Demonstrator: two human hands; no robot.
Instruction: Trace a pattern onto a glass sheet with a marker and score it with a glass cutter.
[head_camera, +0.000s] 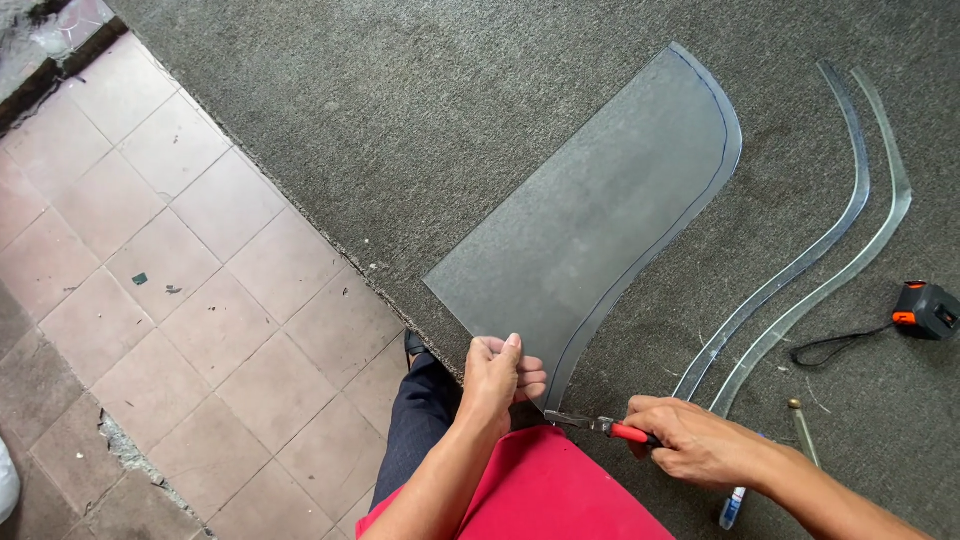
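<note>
Gripping the near end of a big sheet of glass (590, 210), the left hand (497, 378) is closed on its edge, with the thumb on top and the fingers curled under. The glass lies flat on a grey carpet (400, 110), and its near end sticks out toward the person's red top (545, 490). A dark line runs along the right side of the glass and curves round the far end, just inside the edge. The right hand (690, 440) is closed around the red handles of a pair of pliers (600, 426). The metal tips of the pliers sit right at the near corner of the glass, where the dark line ends. It looks like the thin strip outside the line is being nipped off, and the work seems to be at its very start on this side. I think the pliers need a firm bite on the strip only, while the left hand keeps the sheet from moving. Two long curved strips of glass (800, 270) lie on the carpet to the right, well apart from the sheet. A black and orange tape measure (928, 310) sits past them. A thin tool (803, 430) lies near the right arm. Tiles (170, 290) cover the floor on the left.
</note>
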